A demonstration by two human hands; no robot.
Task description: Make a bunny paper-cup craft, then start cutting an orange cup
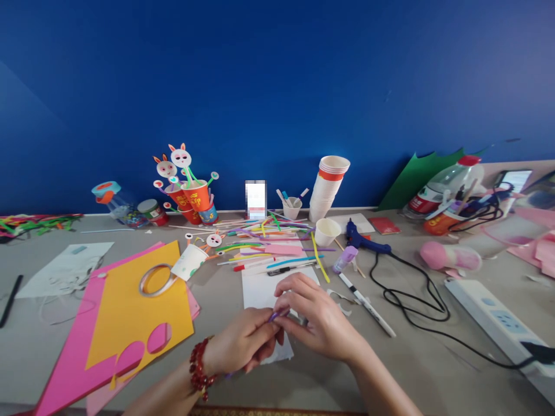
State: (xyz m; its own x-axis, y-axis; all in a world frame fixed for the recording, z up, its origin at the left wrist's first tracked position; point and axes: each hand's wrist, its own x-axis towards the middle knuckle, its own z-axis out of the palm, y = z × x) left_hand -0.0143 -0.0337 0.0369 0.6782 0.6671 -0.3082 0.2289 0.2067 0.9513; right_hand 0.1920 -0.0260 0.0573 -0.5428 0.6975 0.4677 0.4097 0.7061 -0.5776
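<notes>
My left hand (245, 342), with a red bead bracelet at the wrist, and my right hand (313, 316) meet low in the middle of the table. Both pinch a thin purple strip (277, 315), their fingertips pressed together around it. Beneath them lies a white sheet of paper (260, 286). Beyond the sheet, several coloured strips and straws (269, 242) are scattered about. A black-capped white marker (366, 303) lies just right of my right hand, with a purple glue stick (345, 259) a little farther back.
Orange card (130, 312) over pink card (69, 370) lies at left, with a tape ring (155, 280) and a tipped paper cup (189, 262). A blue glue gun (364, 242) trails a black cord to a power strip (494, 315). Stacked cups (328, 188) and bunny cup crafts (191, 193) stand by the blue wall.
</notes>
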